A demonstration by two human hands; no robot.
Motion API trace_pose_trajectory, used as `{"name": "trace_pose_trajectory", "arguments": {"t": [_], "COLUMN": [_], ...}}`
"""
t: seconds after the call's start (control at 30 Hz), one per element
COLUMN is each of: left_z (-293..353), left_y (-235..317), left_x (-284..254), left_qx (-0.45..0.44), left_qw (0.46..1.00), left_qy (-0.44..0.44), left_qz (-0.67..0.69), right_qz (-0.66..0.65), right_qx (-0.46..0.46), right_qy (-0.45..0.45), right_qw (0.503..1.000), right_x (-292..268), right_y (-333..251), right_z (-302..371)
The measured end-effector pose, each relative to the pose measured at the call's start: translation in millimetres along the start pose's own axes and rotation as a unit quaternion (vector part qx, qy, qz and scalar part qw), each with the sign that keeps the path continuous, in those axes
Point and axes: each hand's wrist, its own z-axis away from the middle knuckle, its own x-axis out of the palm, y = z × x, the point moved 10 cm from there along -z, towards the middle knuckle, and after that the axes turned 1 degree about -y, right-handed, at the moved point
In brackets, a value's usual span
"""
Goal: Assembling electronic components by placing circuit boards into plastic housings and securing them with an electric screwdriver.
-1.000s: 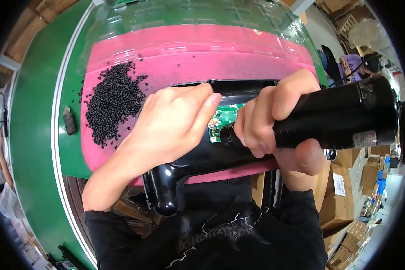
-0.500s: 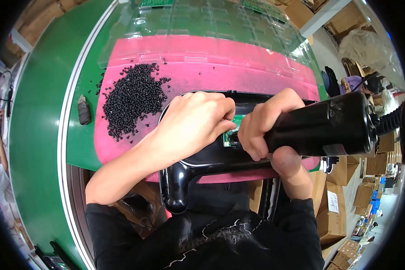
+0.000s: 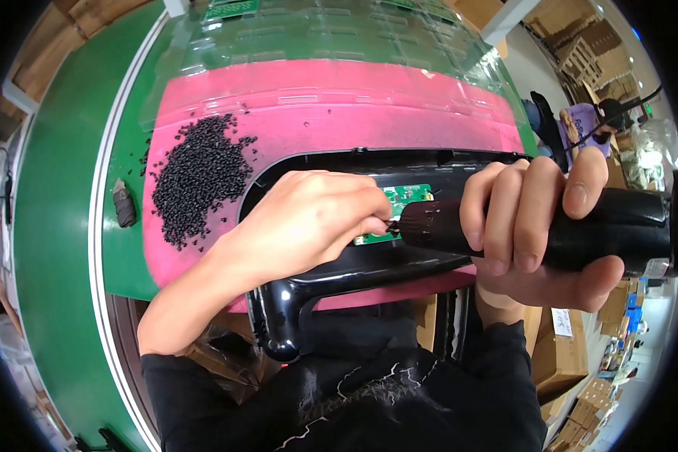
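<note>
Fingertips [image 3: 371, 225] of your left hand [image 3: 305, 222], thumb and index, are pressed close together at the nose of the black power tool [image 3: 437, 228], with a small dark piece just beside them; you cannot tell from here whether they pinch it. Your right hand [image 3: 535, 226] has its fingers curled over the tool's barrel from above and its thumb bracing it underneath, so the grip is closed around the body, and the nose points straight at your left fingertips. Just beyond those left fingertips, and partly behind them, lies the green circuit board [image 3: 408, 196], set inside the black plastic housing [image 3: 369, 270], which spreads out beneath both your hands. To the left of your left fingers, past the wrist, a heap of small black screws [image 3: 200, 177] sits on the pink mat [image 3: 294, 128], with loose ones scattered around its edges. Farther left of your fingers, a dark wrapped bundle [image 3: 124, 205] lies on the green table [image 3: 68, 188]. Ahead of your fingers, a clear plastic tray [image 3: 309, 94] stretches across the mat's far part
</note>
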Motion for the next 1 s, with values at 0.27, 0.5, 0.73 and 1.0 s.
{"name": "trace_pose_trajectory", "arguments": {"t": [0.27,0.5,0.73,1.0], "left_z": [-4,-7,-7,-7], "left_y": [2,6,8,3], "left_x": [3,4,10,12], "left_qx": [-0.012,0.005,0.015,-0.063], "left_qw": [0.997,0.999,0.998,0.996], "left_qy": [-0.027,-0.038,-0.053,-0.058], "left_qz": [0.072,-0.004,-0.030,0.037], "right_qz": [-0.091,-0.062,-0.045,-0.033], "right_qx": [-0.038,-0.044,-0.034,-0.010], "right_qy": [-0.020,-0.011,0.007,0.007], "right_qw": [0.995,0.997,0.998,0.999], "right_x": [-8,-14,-23,-30], "right_y": [-11,-14,-16,-15], "right_z": [8,17,22,21]}}
